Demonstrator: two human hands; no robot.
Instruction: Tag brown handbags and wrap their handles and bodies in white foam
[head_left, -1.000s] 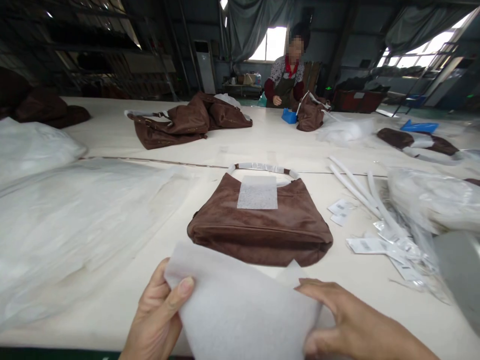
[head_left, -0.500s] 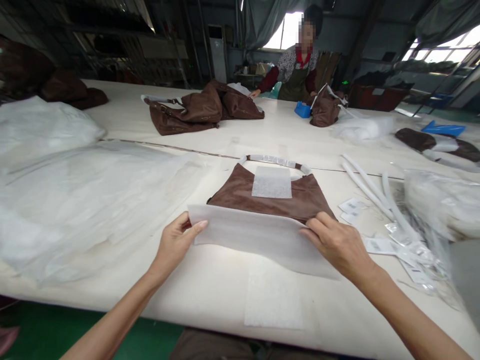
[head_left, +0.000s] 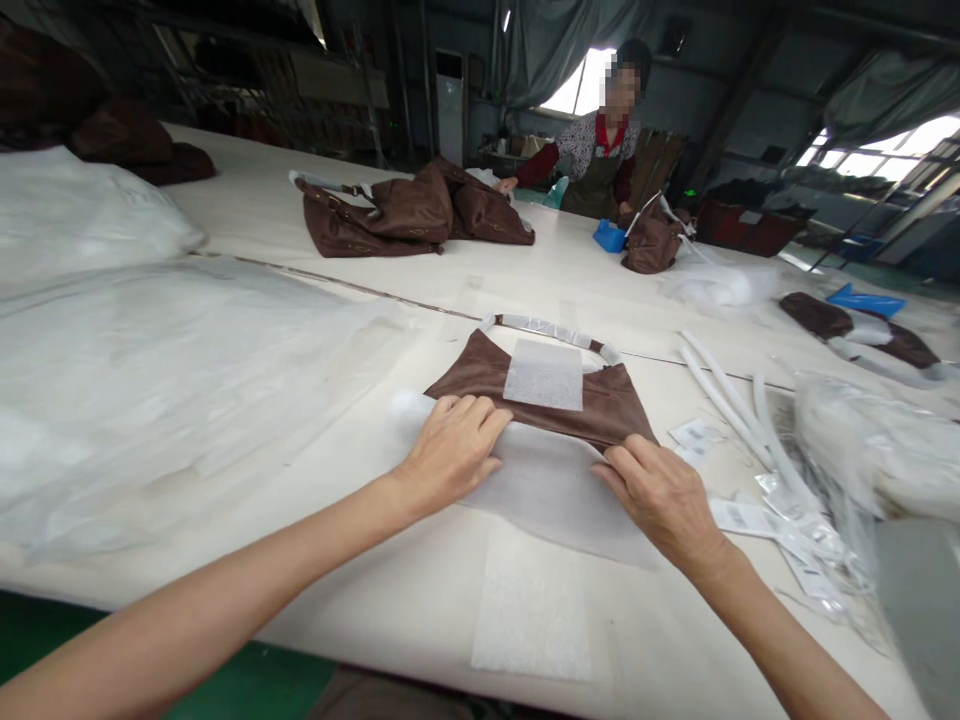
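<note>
Patch of thin white material is lying flat on the table, near its front edge. Just beyond, a larger white sheet is covering the lower part of a brown bag. Right hand is gripping the sheet's upper edge, fingers curling over it, thumb on the near side. Left hand is lying across the sheet, fingers bent at the upper edge, right up against the bag; can't tell whether it's actually pinching anything. Right of the sheet, paper tags are lying in a loose cluster; white tubes are running away beyond them, with clear plastic bunching alongside. More plastic is spreading over the table's left side. Bag itself is lying ahead of both hands, white-wrapped handle pointing away, small white square sitting over its upper middle. Farther off, other bags are lying heaped left of centre; blue piece is sitting beside another bag. Co-worker in an apron is standing behind, reaching one hand toward the heap.
</note>
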